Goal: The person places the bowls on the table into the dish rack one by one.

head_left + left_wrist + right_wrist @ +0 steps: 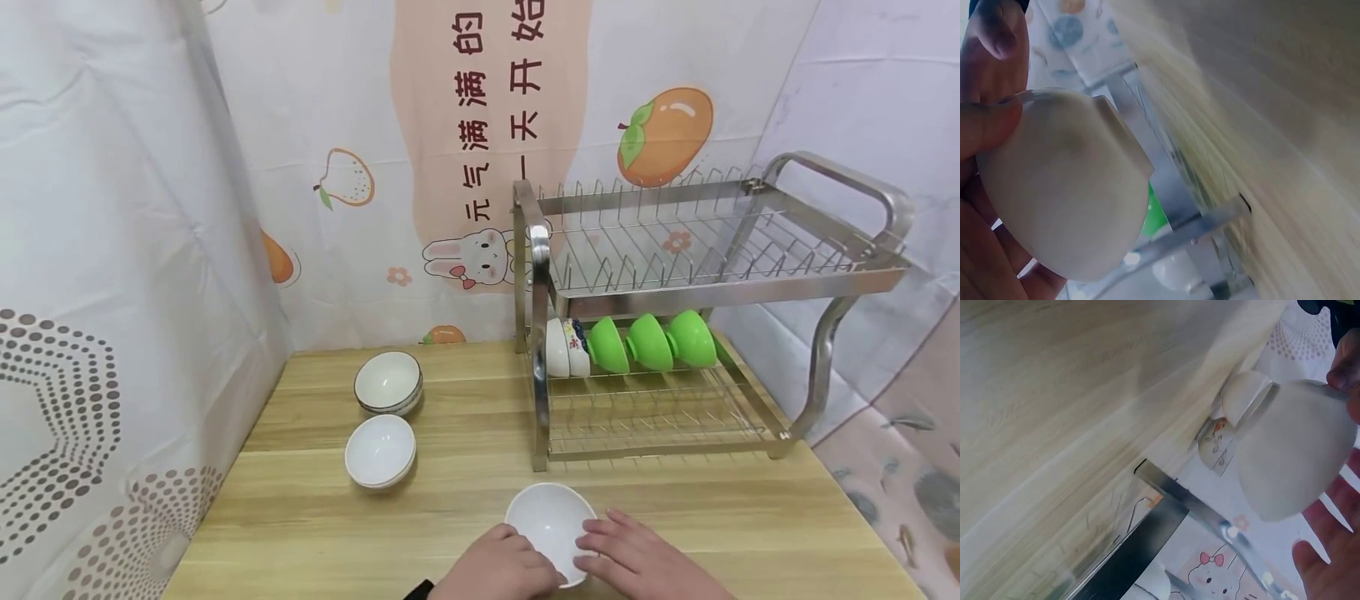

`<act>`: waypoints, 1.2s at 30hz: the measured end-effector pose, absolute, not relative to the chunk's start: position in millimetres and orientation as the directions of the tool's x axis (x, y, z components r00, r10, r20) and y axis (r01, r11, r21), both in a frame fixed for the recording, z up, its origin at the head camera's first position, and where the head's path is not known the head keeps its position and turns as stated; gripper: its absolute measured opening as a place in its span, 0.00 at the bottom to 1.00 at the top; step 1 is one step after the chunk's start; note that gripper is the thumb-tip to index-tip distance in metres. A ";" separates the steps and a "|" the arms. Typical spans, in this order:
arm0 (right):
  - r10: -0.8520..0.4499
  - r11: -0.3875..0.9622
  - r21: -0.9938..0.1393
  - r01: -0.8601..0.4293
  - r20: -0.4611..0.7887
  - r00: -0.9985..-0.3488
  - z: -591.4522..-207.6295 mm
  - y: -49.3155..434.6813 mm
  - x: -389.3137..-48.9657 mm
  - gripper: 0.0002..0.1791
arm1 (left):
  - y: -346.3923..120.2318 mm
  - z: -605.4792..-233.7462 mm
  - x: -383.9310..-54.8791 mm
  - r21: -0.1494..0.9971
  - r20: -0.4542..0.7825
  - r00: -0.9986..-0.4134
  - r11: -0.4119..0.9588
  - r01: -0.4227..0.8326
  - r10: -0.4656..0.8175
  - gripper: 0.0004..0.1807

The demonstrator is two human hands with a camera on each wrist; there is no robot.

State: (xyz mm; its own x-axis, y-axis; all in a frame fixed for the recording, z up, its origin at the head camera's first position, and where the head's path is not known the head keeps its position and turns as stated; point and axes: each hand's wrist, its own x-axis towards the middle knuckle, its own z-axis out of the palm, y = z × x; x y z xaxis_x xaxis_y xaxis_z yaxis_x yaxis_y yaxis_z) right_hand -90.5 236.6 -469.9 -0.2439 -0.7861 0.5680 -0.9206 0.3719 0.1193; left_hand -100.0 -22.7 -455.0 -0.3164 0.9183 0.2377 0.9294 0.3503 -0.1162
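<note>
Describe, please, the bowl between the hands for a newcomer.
Find the metal dish rack on the wooden table. In front of its left end is a plain white bowl. Only this bowl is touched by the left hand and right hand.

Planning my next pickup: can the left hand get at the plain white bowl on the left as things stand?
Probably not yet: the left hand holds the front bowl. The way to the left bowl looks free, though, with only table between.

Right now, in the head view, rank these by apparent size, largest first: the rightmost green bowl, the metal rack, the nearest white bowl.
1. Metal rack
2. Nearest white bowl
3. Rightmost green bowl
</note>
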 end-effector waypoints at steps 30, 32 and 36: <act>-0.491 0.618 -0.324 -0.716 0.552 -0.674 -468.0 257.8 -84.2 0.09 | -23.6 -451.4 -111.8 -0.013 0.431 -0.475 0.531 0.847 0.767 0.29; -0.370 0.672 -0.438 -0.596 0.498 -0.784 -461.7 265.1 -85.5 0.11 | -30.2 -449.9 -114.9 0.020 0.453 -0.527 0.582 0.813 0.719 0.31; -0.137 0.620 -0.698 -0.358 0.353 -0.926 -449.3 288.3 -98.9 0.11 | -41.1 -451.1 -119.6 0.059 0.438 -0.605 0.650 0.758 0.665 0.34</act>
